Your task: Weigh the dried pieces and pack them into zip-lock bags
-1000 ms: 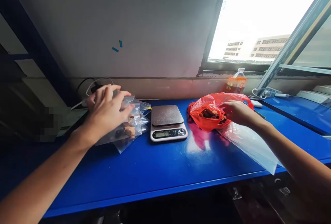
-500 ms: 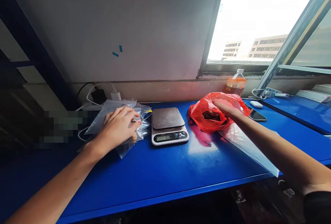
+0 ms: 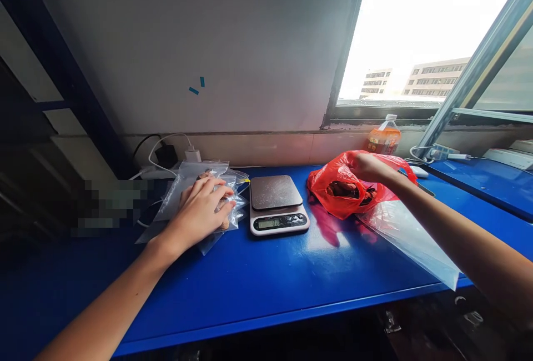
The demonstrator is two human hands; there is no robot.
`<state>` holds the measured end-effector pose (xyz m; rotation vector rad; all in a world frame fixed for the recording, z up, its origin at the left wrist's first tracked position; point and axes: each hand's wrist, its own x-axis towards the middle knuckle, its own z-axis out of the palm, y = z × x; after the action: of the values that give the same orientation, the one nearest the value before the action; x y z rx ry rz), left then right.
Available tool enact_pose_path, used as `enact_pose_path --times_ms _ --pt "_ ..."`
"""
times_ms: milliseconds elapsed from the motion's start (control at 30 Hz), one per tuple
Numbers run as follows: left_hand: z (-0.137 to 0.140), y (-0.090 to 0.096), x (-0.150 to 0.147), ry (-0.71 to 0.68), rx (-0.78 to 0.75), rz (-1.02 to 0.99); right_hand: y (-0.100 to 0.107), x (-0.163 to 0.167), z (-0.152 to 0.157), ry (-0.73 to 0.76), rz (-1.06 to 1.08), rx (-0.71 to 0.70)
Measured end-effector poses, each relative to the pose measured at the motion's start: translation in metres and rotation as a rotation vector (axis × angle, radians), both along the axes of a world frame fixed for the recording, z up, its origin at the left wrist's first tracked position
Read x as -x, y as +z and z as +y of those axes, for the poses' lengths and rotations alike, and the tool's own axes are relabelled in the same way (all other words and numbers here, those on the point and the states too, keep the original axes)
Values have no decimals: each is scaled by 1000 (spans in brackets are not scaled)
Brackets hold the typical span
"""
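My left hand [image 3: 205,205] lies with fingers spread over a pile of clear plastic bags [image 3: 170,197]. Brownish pieces [image 3: 225,223] show through the plastic beneath its fingertips. At the right, my right hand [image 3: 368,168] reaches into the mouth of a crumpled red plastic bag [image 3: 331,180], its fingers hidden by the film. Dark brown contents [image 3: 345,189] show in the bag's opening. Between the hands stands a digital kitchen scale [image 3: 277,197], with nothing on its platform. A flat clear plastic bag [image 3: 412,239] lies under my right forearm.
All this rests on a blue table [image 3: 250,294]. Behind the red bag stands a bottle of orange drink [image 3: 385,136] by the window. Chargers [image 3: 192,154] and cables lie at the back left. A small white case [image 3: 420,172] and a partly hidden phone [image 3: 427,187] sit at the right.
My right hand has come up partly out of the red bag, so its back now shows. The bag's opening has shifted shape. My left hand stays on the clear bags; the view has shifted slightly.
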<state>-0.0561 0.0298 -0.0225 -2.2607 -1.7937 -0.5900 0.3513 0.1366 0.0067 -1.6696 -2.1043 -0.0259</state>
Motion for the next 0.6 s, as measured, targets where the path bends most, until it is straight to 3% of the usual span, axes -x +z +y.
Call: enact_pose_path --times_ms 133,200,300,367,467,600 --pt "-3 1 -2 -29 30 -16 17 -6 -46 18 198 -87" --pt "-3 0 -4 -43 23 5 29 3 -75 0 446 -253" --pt "-3 -2 -8 -19 -57 58 43 42 -100 165 534 -537" --pt "-4 -3 -12 -15 -131 89 40 78 -98 295 521 -528" --pt "-10 -2 -19 -73 -180 119 15 121 -77 473 434 -437" --pt "-19 0 -28 -170 -128 96 -23 135 -47 596 312 -311"
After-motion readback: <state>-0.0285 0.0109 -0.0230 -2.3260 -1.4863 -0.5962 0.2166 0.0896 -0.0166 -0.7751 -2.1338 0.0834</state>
